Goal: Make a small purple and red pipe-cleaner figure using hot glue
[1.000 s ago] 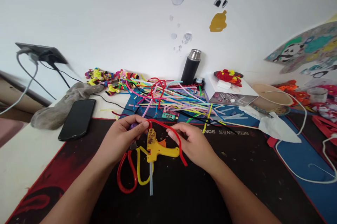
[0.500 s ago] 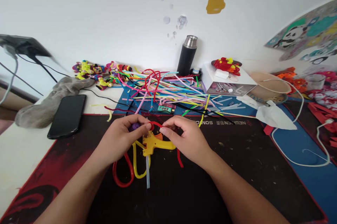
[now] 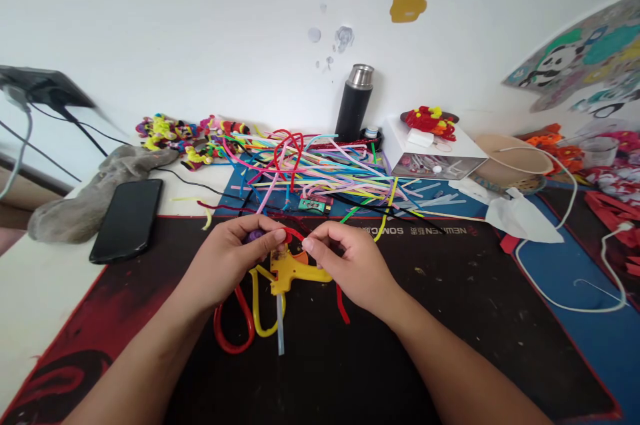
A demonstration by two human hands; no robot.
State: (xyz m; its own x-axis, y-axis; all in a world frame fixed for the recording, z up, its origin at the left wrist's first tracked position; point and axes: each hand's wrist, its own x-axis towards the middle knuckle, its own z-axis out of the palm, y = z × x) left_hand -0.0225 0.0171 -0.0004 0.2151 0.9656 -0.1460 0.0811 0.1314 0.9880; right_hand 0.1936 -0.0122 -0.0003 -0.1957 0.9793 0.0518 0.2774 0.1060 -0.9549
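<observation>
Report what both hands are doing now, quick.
Left hand: closed, pinching the red strip; a purple piece shows behind the thumb, hold unclear.
Right hand: closed, pinching the same strip farther along.

Soft, even light — faint shadow beside the flask (image 3: 353, 110) — stretched edges.

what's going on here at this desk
A person's left hand and right hand are holding a red fuzzy stem, pinched between fingers and thumb on each side, with a loose end hanging below the right hand. Something purple shows partly hidden at the left hand. Below them a yellow glue gun lies on the dark mat, and a pile of colourful stems sits behind.
</observation>
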